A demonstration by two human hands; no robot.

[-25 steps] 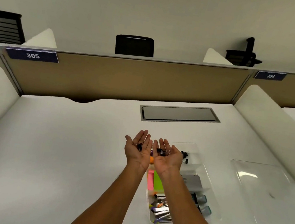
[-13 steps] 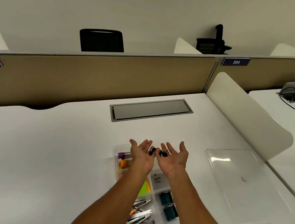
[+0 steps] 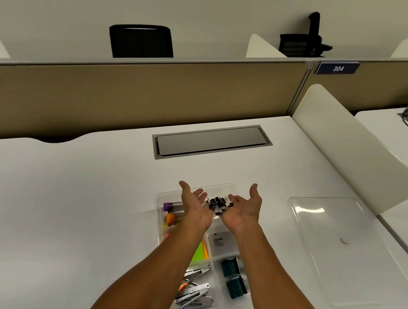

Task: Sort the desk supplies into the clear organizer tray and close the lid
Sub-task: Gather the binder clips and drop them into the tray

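A second ago the two hands were cupped side by side, palms up, each with a few little black clips in it. Now the hands have tipped apart and the clips (image 3: 217,204) sit in a small heap between them, in or just over the far corner box of the tray (image 3: 158,198). I cannot tell if the heap has landed or is still falling.

The left hand (image 3: 194,202) is open, palm up, fingers (image 3: 202,195) spread, holding nothing I can see. The right hand (image 3: 245,208) is open too, thumb up. One or two clips may still lie by its fingertips; that spot is too small to be sure.

The tray rests on the white bench (image 3: 58,212), under the arms. Its other boxes hold pens (image 3: 171,212), bright sticky notes (image 3: 199,253), a white eraser (image 3: 220,242), two dark green things (image 3: 234,276) and metal staplers (image 3: 194,293). No loose supplies show on the bench.

So the sorting looks nearly done. The clear lid (image 3: 341,249) lies flat on the bench, well apart from the tray, on the right side. I think the next job is to shake off any last clips, pick up the lid and put it on the tray. It is see-through and hard to see, so it needs lining up with care.
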